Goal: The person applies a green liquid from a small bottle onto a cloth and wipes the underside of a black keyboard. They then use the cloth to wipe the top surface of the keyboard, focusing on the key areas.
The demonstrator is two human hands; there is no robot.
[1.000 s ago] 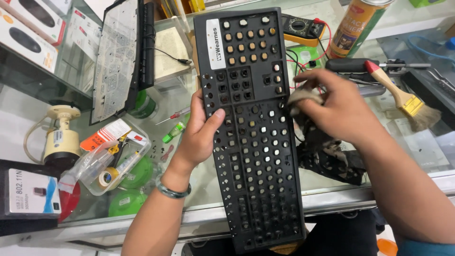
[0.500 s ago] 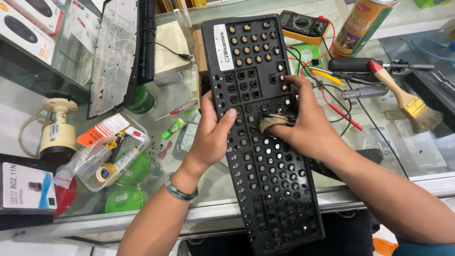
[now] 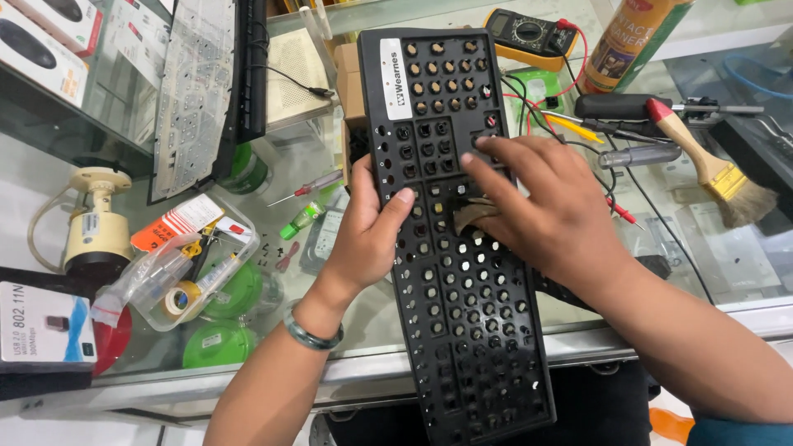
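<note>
Apparently right hand (image 3: 549, 211) half-hides cloth (image 3: 472, 216) on keyboard frame (image 3: 462, 330).

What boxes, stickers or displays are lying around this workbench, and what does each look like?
White label: tall strip, upper left of the black keyboard frame.
Small box: far left edge, white with a blue corner.
Orange-and-white card: left, on a clear plastic tray.
Multimeter: top centre, yellow and black, round dial.
Spray can: top right, orange-and-green wrap.
Mouse boxes: top left, white.

One keyboard frame (image 3: 462, 272), one multimeter (image 3: 529, 33), one paintbrush (image 3: 710, 169), two hands (image 3: 368, 235).
</note>
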